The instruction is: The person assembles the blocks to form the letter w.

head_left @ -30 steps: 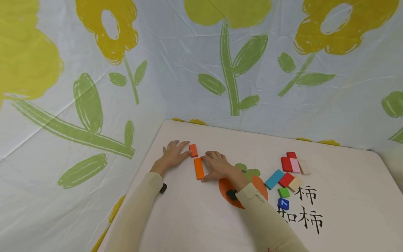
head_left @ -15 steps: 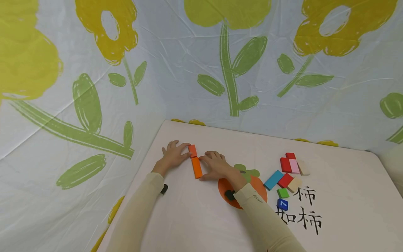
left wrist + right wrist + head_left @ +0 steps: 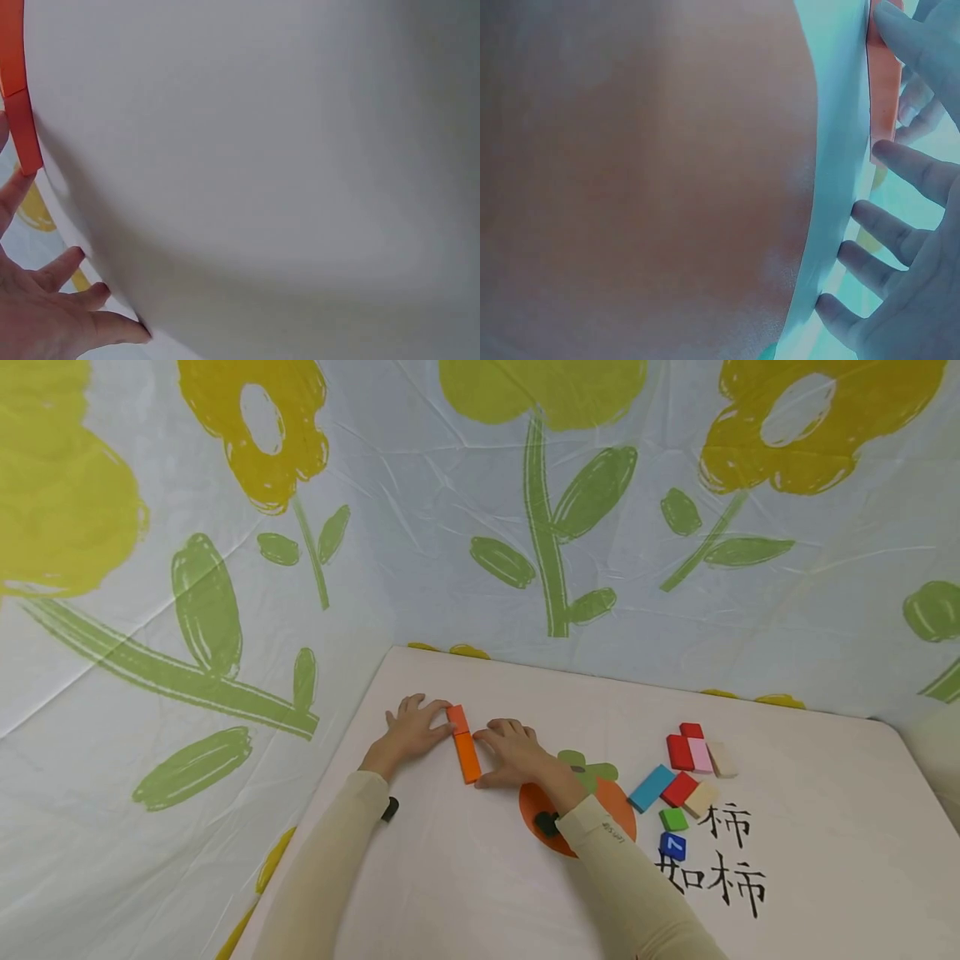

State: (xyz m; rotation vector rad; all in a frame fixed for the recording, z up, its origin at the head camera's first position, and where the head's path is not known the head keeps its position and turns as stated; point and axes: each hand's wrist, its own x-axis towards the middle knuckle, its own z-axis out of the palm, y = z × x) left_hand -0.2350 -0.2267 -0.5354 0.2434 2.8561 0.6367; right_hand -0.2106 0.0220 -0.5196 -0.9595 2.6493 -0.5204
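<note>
Two wooden blocks lie end to end on the table: a short red-orange block [image 3: 459,718] at the far end and a longer orange block [image 3: 468,760] nearer me. My left hand [image 3: 412,731] holds the short one between index finger and thumb, the index fingertip at its far end, as the left wrist view shows. My right hand [image 3: 519,757] is at the right side of the orange block. Its thumb tip is by the near corner and its index fingertip near the joint, the other fingers [image 3: 889,225] spread fairly straight.
Right of my hands lie several loose blocks, among them a blue block [image 3: 652,788], a red block [image 3: 680,790], a pink block [image 3: 700,755], a green block [image 3: 673,819] and a dark blue numbered block [image 3: 672,846]. Patterned cloth walls [image 3: 420,527] close off the table's left and back.
The orange block has shifted left beside the right hand, and its far end now meets the red-orange block. The left hand has hardly moved.
</note>
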